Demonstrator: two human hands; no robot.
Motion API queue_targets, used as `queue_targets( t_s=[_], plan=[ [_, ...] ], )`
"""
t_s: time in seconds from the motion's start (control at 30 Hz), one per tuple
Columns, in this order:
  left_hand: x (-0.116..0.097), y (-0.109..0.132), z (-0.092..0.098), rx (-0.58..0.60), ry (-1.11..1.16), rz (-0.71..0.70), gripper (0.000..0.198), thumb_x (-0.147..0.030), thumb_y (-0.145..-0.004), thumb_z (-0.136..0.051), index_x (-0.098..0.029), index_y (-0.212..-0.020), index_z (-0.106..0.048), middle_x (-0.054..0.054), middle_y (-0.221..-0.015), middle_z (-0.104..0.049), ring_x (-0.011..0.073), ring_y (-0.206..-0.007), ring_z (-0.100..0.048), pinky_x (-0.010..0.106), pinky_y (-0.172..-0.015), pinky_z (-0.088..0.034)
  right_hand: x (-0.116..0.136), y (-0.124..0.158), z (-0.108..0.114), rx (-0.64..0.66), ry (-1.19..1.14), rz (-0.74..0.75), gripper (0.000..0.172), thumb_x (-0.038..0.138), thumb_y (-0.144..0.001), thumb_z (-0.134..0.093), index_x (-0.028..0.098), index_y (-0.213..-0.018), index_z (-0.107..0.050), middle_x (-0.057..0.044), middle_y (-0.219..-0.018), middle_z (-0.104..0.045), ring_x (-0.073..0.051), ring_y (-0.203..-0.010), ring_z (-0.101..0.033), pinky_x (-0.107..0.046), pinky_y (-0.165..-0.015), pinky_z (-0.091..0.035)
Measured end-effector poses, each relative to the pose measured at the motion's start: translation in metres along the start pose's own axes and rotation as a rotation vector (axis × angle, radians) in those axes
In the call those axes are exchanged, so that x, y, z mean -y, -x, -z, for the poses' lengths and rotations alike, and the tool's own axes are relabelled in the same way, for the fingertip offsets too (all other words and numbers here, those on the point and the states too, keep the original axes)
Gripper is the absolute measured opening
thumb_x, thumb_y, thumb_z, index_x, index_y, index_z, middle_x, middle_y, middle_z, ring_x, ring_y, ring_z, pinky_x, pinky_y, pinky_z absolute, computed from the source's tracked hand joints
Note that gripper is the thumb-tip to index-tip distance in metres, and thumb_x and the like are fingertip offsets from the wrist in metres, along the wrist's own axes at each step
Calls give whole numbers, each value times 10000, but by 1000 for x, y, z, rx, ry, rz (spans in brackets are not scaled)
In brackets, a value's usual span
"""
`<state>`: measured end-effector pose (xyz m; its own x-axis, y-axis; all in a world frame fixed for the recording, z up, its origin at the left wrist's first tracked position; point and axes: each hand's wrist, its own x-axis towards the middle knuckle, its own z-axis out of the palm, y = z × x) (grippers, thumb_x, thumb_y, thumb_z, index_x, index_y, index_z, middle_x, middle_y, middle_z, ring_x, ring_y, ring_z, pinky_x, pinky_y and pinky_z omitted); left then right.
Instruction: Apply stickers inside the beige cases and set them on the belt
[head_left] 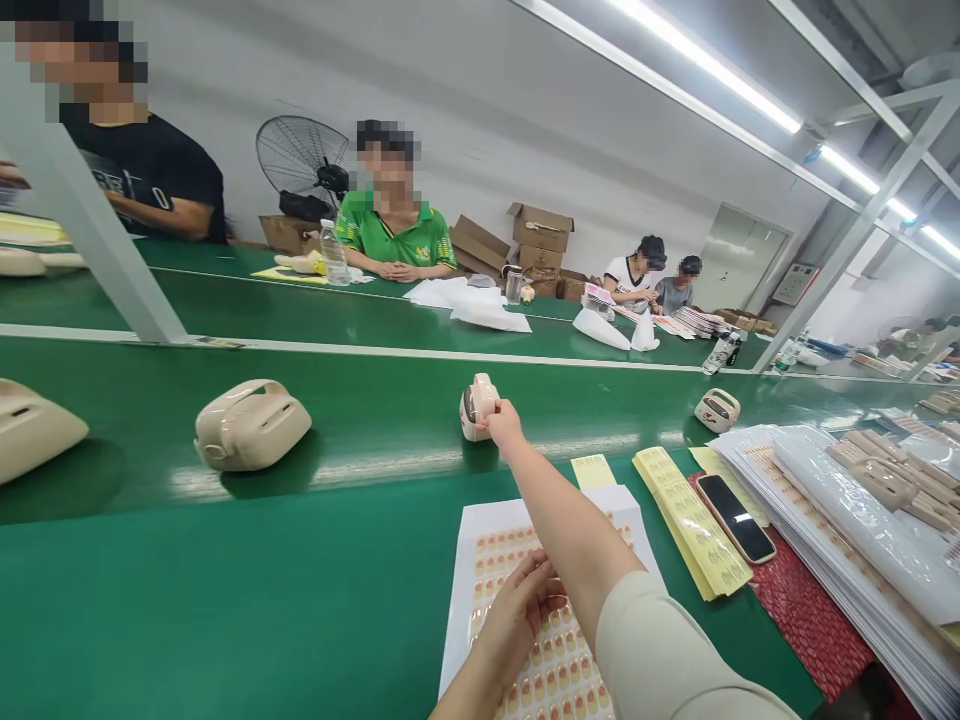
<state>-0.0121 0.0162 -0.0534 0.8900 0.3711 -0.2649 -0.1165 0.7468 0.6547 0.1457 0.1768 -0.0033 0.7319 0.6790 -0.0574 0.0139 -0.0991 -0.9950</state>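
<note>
My right hand (504, 424) reaches far out over the green conveyor belt (360, 440) and grips a small beige plastic housing (475, 405) standing on the belt. My left hand (517, 610) rests on a white sheet of small orange stickers (487, 560) near the front edge, fingers curled and pinching at the sheet; whether it holds a sticker is too small to tell. My right forearm crosses over that sheet.
More beige housings ride the belt at left (251, 424), far left (30, 430) and right (717, 410). Yellow sticker strips (690, 520), a phone (735, 516) and stacked sheets (862, 520) lie at right. Several people sit across a second belt (300, 300).
</note>
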Motion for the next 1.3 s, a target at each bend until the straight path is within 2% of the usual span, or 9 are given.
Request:
queue_targets(
  t_s=[0.17,0.3,0.43,0.63,0.73,0.9,1.0,1.1,1.3],
  plan=[
    [2,-2,4,-18,-2,7,415,-430,-571,-760,-193,-878,-614,28,-747,-660,122,-652,-575,229,-627,-407,-9,-1,2,46,22,16,229,101,-788,-560,97,-1014,-531,-62,-971,-556,-145,-851,-550,-319,-776,-486],
    [2,-5,8,-17,-19,15,419,-436,-562,-761,-185,-859,-605,42,-757,-662,141,-650,-591,246,-610,-409,-7,9,10,105,34,28,563,-34,-673,-489,156,-1202,-445,-86,-1175,-511,-147,-865,-569,-314,-789,-485],
    [0,-8,7,-12,-28,12,483,-448,-519,-778,-173,-872,-597,53,-737,-657,164,-643,-601,260,-593,-411,-3,34,27,137,71,40,805,-16,-628,-423,230,-1369,-229,-103,-1399,-295,-169,-877,-588,-321,-718,-509],
    [-22,1,7,-360,-193,-451,439,-598,-682,-542,-182,-804,-607,22,-557,-573,174,-531,-530,298,-561,-410,-8,99,67,137,197,126,682,33,-706,-375,202,-1361,-285,-119,-1333,-383,-180,-989,-557,-387,-920,-440],
    [-44,2,27,-535,-266,-629,334,-529,-682,-560,-198,-672,-604,3,-512,-521,165,-541,-491,289,-604,-407,-28,148,89,199,271,197,618,33,-731,-344,194,-1327,-358,-107,-1267,-454,-188,-1097,-505,-415,-1003,-380],
    [-81,-9,74,-907,-285,-802,267,-432,-784,-436,-198,-725,-549,1,-642,-533,157,-619,-510,276,-623,-417,-92,217,123,381,839,574,677,83,-735,-397,212,-1389,-278,-88,-1394,-336,-256,-1311,-283,-486,-1077,-288],
    [-103,-11,102,-1010,-342,-835,143,-303,-802,-501,-165,-806,-540,-9,-707,-542,144,-677,-536,298,-699,-442,-131,226,134,430,1035,726,743,150,-733,-480,251,-1411,-196,-76,-1418,-289,-332,-1314,-246,-576,-1028,-300],
    [-127,-8,125,-1083,-456,-840,130,-203,-786,-588,-139,-892,-548,4,-817,-563,148,-777,-555,347,-769,-457,-160,222,135,456,1110,896,750,302,-771,-536,310,-1406,-136,-84,-1391,-313,-385,-1243,-348,-636,-929,-356],
    [-175,-8,161,-1237,-705,-787,260,-188,-789,-607,-136,-1033,-533,71,-1098,-542,215,-1027,-523,421,-869,-453,-175,228,131,245,1141,913,621,430,-825,-503,428,-1360,-187,-28,-1357,-359,-339,-1220,-404,-639,-986,-288]
  ],
)
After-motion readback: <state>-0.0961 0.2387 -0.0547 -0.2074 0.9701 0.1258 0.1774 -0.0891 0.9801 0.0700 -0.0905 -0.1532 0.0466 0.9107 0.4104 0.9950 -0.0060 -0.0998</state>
